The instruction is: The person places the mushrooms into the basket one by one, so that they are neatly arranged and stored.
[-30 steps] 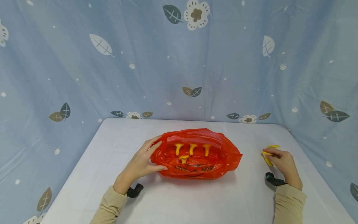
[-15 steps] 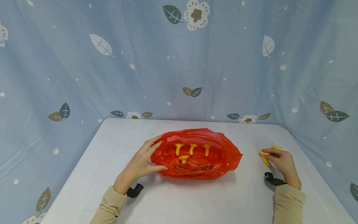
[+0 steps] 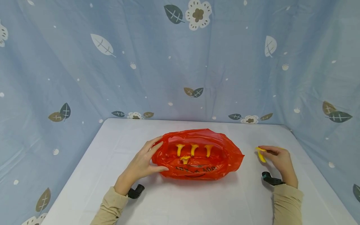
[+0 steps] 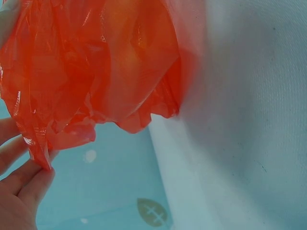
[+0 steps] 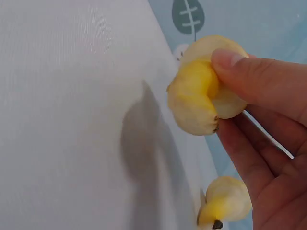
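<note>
In the head view, one red bag [image 3: 197,174] sits near the middle of the desk [image 3: 197,203], with four yellow pieces [image 3: 192,151] inside: three in a far row, one nearer. The left hand [image 3: 142,161] holds the bag's left end; the right hand [image 3: 281,160] pinches a fifth yellow piece [image 3: 262,156] at right. The left wrist view shows the bag's edge gripped between fingertips, its contents unclear. The right wrist view shows a sixth yellow piece [image 5: 231,199] on the desk, mostly hidden from the head camera.
</note>
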A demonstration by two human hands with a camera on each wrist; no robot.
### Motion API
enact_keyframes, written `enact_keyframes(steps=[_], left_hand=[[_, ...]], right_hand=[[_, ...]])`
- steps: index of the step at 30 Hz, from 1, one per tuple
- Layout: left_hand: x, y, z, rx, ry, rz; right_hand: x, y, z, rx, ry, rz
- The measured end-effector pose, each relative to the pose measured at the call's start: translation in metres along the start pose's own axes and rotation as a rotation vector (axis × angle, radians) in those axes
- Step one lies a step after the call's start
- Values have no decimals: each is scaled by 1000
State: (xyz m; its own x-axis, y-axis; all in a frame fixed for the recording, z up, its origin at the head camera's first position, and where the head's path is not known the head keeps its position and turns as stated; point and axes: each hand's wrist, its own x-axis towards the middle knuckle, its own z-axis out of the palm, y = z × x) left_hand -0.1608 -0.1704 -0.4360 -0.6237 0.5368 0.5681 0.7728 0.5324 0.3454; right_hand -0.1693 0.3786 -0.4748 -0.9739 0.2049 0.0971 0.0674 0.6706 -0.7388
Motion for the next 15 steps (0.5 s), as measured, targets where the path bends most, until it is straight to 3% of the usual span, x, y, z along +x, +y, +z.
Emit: enact_keyframes(steps=[7,15], left_hand=[[1,0,1,6,4,12],[1,0,1,2,0,7]], right_hand=[[3,-11,6,22,2,-12],[5,-33,8,140,21,-94]])
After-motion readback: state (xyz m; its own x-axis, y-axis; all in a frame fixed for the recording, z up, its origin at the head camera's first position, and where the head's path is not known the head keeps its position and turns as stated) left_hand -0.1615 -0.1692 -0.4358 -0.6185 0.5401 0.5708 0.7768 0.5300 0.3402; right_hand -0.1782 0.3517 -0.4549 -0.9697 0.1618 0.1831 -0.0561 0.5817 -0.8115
